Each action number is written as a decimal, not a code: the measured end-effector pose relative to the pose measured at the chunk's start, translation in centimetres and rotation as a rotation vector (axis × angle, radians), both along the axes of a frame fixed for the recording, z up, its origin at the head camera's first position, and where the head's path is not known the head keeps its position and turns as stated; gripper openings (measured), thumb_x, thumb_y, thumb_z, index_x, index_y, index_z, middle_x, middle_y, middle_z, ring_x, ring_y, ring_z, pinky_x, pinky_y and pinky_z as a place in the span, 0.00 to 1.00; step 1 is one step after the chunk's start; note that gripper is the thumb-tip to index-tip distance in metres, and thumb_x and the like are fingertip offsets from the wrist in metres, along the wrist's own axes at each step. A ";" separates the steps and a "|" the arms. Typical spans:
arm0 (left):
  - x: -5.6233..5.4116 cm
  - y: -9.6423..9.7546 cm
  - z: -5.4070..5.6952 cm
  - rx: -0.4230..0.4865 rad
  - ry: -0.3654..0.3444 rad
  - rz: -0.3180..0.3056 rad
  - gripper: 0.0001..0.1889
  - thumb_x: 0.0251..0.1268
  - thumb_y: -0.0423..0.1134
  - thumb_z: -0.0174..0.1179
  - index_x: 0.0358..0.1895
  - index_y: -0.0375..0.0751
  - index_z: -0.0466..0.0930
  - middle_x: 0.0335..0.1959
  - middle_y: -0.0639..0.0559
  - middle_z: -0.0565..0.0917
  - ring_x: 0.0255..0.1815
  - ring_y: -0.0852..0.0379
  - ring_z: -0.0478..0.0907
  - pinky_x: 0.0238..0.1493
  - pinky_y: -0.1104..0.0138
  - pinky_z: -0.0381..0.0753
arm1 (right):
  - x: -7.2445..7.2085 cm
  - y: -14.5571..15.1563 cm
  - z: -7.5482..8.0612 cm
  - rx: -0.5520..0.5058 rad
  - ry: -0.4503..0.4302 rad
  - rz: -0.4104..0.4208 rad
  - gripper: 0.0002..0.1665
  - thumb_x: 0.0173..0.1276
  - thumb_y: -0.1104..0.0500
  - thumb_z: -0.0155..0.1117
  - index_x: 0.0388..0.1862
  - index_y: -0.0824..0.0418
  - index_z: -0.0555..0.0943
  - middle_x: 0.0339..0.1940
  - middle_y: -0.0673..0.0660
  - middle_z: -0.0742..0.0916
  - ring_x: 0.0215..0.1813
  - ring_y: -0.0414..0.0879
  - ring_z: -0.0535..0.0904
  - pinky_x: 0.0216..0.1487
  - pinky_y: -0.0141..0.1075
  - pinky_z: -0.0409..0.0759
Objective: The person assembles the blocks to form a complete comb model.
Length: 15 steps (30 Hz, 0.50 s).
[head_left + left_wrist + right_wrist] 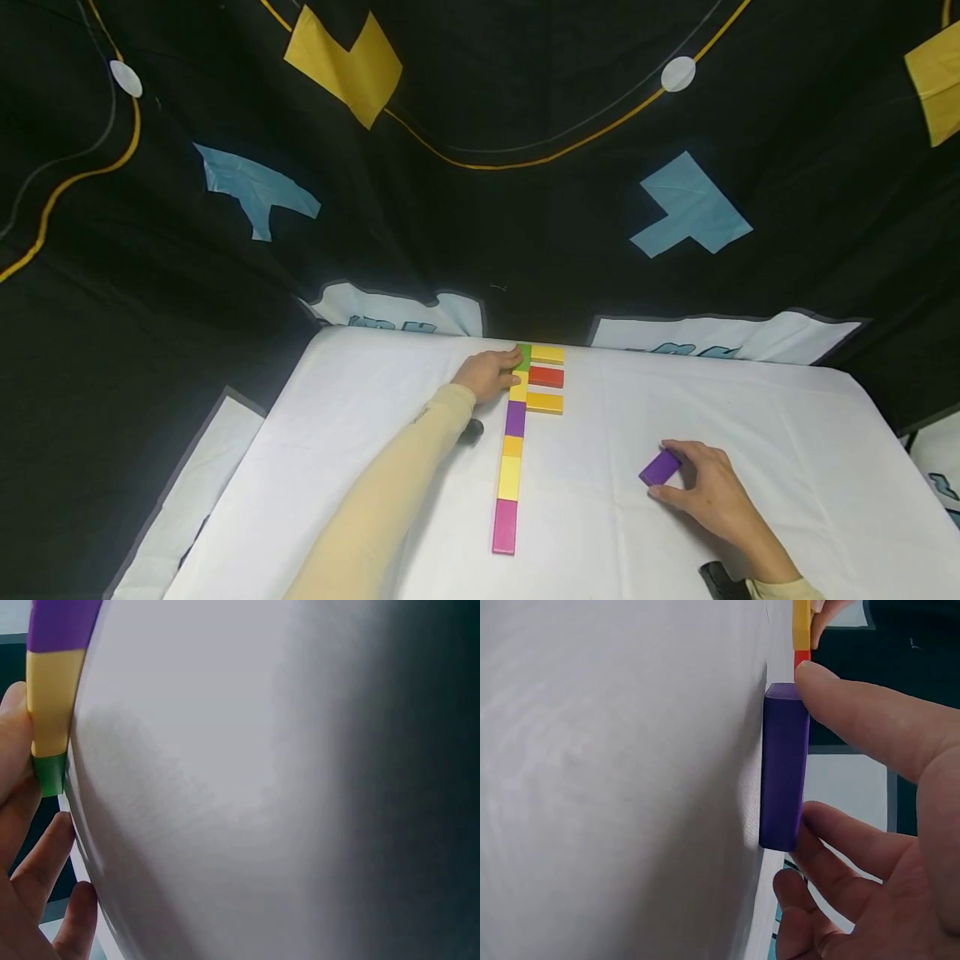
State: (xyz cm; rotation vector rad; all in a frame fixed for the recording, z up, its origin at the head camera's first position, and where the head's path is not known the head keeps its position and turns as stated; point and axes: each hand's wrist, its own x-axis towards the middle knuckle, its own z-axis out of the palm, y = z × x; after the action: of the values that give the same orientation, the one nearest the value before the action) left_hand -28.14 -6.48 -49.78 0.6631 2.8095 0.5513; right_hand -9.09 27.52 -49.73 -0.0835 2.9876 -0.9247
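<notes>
A line of flat, domino-like blocks runs down the white table, from a green block (524, 356) at the far end to a pink block (505, 527) near me. My left hand (489, 375) lies at the far end, fingertips at the green block and thumb by the adjoining yellow block (56, 705). Out to the right, my right hand (712, 487) pinches a purple block (784, 769) between thumb and fingers, close to the cloth. Branching off the line's right side are a yellow block (547, 356), a red block (546, 377) and an orange block (544, 404).
White cloth covers the table (592, 517). A black curtain (480, 233) with yellow and blue cut-outs hangs behind its far edge. Dark wrist gear (472, 432) shows beside the left sleeve, with another dark piece (723, 581) by the right wrist.
</notes>
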 end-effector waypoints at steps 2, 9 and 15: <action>0.0 0.0 0.1 0.006 -0.006 0.006 0.29 0.73 0.50 0.60 0.75 0.53 0.67 0.76 0.59 0.65 0.76 0.53 0.63 0.76 0.57 0.62 | 0.0 0.1 0.0 0.002 0.000 0.004 0.45 0.52 0.47 0.82 0.64 0.69 0.76 0.60 0.73 0.80 0.63 0.70 0.68 0.59 0.70 0.70; 0.2 0.0 0.2 0.006 -0.030 0.021 0.30 0.73 0.50 0.60 0.75 0.54 0.66 0.76 0.60 0.64 0.76 0.53 0.62 0.76 0.56 0.62 | -0.1 0.4 -0.2 0.004 0.001 0.025 0.45 0.50 0.48 0.82 0.62 0.69 0.77 0.59 0.72 0.81 0.62 0.70 0.68 0.59 0.70 0.70; 0.2 -0.1 0.1 0.016 -0.029 0.031 0.30 0.72 0.50 0.61 0.75 0.55 0.67 0.76 0.60 0.65 0.76 0.53 0.63 0.76 0.56 0.62 | -0.1 0.5 0.0 0.022 -0.012 0.018 0.46 0.50 0.45 0.82 0.62 0.70 0.78 0.58 0.72 0.81 0.63 0.70 0.68 0.59 0.70 0.69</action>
State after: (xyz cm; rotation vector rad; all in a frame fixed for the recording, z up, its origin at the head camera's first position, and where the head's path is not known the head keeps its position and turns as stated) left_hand -27.94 -6.55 -49.70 0.6108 2.7950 0.5846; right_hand -9.24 28.04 -49.69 -0.1037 2.9802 -0.8876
